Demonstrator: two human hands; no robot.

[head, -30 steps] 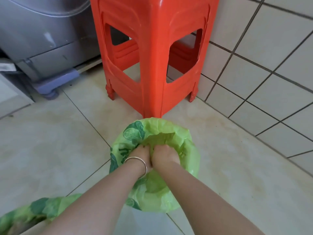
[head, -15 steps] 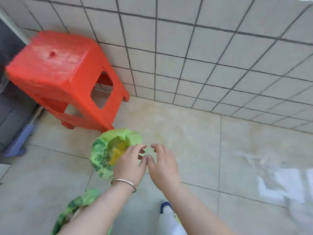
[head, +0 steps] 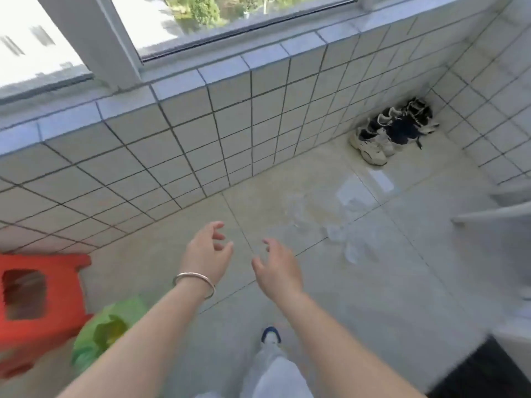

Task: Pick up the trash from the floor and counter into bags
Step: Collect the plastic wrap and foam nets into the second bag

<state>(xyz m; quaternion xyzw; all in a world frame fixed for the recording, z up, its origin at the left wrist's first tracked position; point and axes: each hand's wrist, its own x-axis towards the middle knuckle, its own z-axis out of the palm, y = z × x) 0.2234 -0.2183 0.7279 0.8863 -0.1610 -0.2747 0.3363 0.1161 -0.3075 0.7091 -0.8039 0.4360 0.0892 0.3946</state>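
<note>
Above the floor, both hands were held out in front of the body, palms down, neither touching anything. Left hand: grip spread, fingers loosely curled, nothing in it; a metal bangle sat on the wrist. Right hand: grip likewise spread and empty, fingers bent downward. The hands were near each other but apart. Green bag lay on the floor at lower left, behind the left forearm and just beside the red stool; its mouth was open, with something yellowish inside, too blurred to identify. The bag was well apart from both hands. Ahead of the right hand, clear plastic pieces lay scattered on the floor tiles; their exact shapes could not be made out against the glare. Shoes were lined up in the far right corner against the tiled wall. A window ran above the wall ledge. One pale trouser leg and a shoe toe showed at the bottom edge, between the forearms. A dark mat occupied the lower right corner. Left side of the view was motion-blurred.
</note>
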